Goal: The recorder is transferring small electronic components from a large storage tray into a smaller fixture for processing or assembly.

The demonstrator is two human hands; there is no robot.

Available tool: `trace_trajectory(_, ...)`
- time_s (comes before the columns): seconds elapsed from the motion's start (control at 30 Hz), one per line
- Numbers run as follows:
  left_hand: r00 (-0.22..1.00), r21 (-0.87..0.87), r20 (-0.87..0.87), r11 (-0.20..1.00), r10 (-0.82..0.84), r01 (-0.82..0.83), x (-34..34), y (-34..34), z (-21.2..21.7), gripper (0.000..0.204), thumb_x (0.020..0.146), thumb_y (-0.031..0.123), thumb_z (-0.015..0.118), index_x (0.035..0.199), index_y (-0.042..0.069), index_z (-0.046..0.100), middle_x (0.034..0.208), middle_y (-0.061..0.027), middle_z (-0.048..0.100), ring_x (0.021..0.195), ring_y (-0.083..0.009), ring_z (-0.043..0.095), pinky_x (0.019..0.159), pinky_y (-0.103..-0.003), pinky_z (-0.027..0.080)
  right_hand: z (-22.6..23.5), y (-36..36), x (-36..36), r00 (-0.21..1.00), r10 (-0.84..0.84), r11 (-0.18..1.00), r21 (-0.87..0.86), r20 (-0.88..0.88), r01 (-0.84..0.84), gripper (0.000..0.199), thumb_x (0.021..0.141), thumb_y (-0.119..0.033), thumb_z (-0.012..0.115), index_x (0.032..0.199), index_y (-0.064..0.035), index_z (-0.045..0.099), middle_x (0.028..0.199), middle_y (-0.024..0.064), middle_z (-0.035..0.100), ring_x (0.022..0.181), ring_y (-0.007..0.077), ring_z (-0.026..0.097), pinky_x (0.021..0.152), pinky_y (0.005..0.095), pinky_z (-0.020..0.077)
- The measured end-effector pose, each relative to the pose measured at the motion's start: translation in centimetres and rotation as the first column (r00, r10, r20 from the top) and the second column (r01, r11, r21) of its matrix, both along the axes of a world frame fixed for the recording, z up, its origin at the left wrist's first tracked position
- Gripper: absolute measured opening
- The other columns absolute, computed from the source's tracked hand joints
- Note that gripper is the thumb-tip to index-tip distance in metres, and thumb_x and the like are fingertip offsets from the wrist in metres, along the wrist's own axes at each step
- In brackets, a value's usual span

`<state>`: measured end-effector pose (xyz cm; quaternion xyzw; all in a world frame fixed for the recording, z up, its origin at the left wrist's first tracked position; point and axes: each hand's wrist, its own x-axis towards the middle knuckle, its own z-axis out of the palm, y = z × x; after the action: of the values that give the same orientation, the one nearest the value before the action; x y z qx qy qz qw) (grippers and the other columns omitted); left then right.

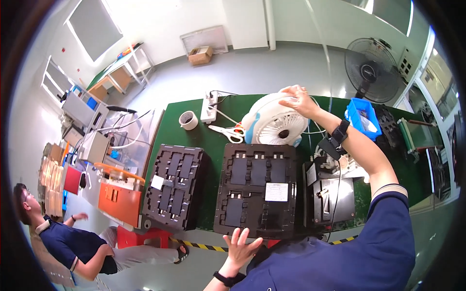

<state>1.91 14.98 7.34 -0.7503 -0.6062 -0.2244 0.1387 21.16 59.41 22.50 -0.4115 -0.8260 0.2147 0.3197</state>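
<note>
The right hand [302,103] is touching the fan [275,121]—grip cannot be told; the left hand [241,250] is spreading its fingers wide by the central tray [253,209] on the table [184,107]. Four pockets are holding dark parts [258,170]—others are apparently lying bare.

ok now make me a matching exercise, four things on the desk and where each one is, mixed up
Column one
1. round white-and-blue fan
2. blue plastic bin
3. white ring-shaped roll
4. middle black plastic tray with dark flat pieces

Column two
A. left of the white power strip
B. just beyond the left hand
C. touched by the right hand
D. toward the desk's right side, beyond the right forearm

Pairs: 1-C, 2-D, 3-A, 4-B
</note>
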Motion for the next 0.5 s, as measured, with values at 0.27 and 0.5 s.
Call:
trace_trajectory(0.27, 0.935, 0.093, 0.266, 0.959, 0.236, -0.268, -3.5, -1.7, 3.2, 0.073, 0.074, 0.040, 0.072, 0.130, 0.007, 0.038, 0.139, -0.0212, 0.025, 0.129, -0.0426, 0.021, 0.104, -0.060, 0.003, 7.5, -9.0, 4.6, 0.960, 0.277, 0.943, -0.184, -0.033, -0.278, 0.048, 0.078, -0.034, 0.069, 0.115, -0.0069, 0.057, 0.105, 0.0105, 0.060, 0.097, 0.0212, 0.057, 0.087, 0.0356, 0.0439)
trace_trajectory(0.5, 0.269, -0.980, 0.193, 0.172, 0.944, 0.098, -6.5, -19.7, -14.8, 0.057, 0.081, 0.040, 0.062, 0.122, 0.001, 0.049, 0.106, -0.0152, 0.062, 0.096, -0.0242, 0.059, 0.087, -0.035, 0.045, 4.1, -25.9, 12.3, 0.693, 0.719, 0.365, -0.814, -0.063, -0.453, 0.018, 0.089, -0.015, 0.051, 0.098, -0.0072, 0.063, 0.092, 0.0057, 0.065, 0.083, 0.0191, 0.063, 0.077, 0.0300, 0.0488)
